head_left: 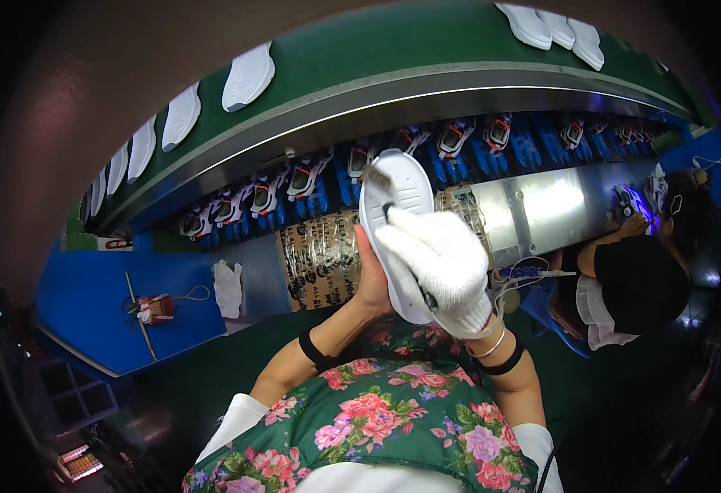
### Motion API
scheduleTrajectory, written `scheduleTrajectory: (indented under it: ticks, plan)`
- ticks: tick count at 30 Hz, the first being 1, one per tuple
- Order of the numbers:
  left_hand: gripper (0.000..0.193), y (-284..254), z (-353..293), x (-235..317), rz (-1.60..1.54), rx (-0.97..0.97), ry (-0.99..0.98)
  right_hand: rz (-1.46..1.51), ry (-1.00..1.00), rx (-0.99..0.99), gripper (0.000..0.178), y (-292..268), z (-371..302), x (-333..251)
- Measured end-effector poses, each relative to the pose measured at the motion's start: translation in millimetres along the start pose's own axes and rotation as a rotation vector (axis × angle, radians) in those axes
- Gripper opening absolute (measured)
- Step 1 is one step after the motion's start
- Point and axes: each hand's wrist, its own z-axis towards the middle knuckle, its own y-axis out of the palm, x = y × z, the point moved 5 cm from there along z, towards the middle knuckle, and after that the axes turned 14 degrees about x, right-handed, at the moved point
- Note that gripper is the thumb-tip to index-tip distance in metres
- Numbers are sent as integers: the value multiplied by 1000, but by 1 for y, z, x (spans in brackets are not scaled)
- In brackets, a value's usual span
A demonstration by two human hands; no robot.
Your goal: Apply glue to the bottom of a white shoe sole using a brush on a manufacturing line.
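A white shoe sole is held up in front of me, its long side upright and its ridged inner face toward me. My bare left hand grips it along the left edge, fingers hidden behind it. My right hand, in a white knitted glove, is closed on a brush. The bristles lie against the upper left part of the sole, and the dark handle shows partly between the gloved fingers.
Several white soles lie on the green conveyor belt. Shoe uppers stand in a row on blue holders under it. A white glove lies near a blue table holding a red-white container. Another person works at right.
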Motion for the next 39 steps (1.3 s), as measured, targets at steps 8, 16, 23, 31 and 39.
scheduleTrajectory:
  ticks: [8,16,23,31,39]
  plan:
    - [99,-9,-9,2,-400,-383,-103,55,59,116,28,-6,-8,20]
    - [98,-1,-6,16,-343,-475,-50,210,120,148,29,-15,-18,31]
    - [97,-37,3,11,-33,-64,40,407,194,2,24,-9,-35,12]
    - [103,-18,10,18,-176,-260,-41,410,150,-72,30,-6,-51,5]
    - [114,-7,19,21,-250,-402,-152,405,95,-58,32,-1,-64,5]
